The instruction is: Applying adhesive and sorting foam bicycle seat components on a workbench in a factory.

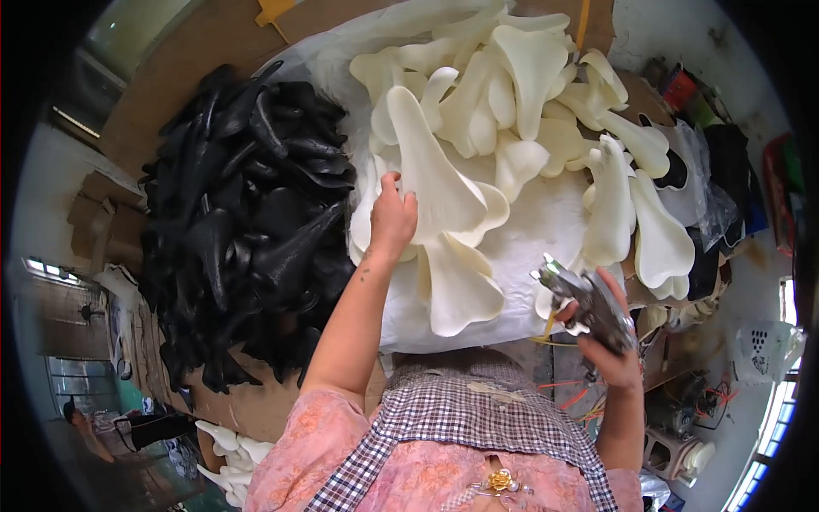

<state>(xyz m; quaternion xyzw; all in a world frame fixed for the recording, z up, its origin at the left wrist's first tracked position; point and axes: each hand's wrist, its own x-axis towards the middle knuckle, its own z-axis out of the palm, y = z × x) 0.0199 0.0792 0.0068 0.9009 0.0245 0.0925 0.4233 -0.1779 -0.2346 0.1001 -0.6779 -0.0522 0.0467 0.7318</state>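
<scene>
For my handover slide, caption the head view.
Left hand on a cream saddle-shaped piece, right hand gripping a metal handheld tool, black pieces heaped left.

Pale wall (pixel 725 51), bright window (pixel 768 431) at right, green floor (pixel 153 386)

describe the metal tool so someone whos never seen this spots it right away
Find the big white sheet, with the black pile to its left. Near its lower right edge, the person's right hand holds the metal tool. Its shiny silver-grey surface sets it apart from the pale cream pieces nearby.
</scene>
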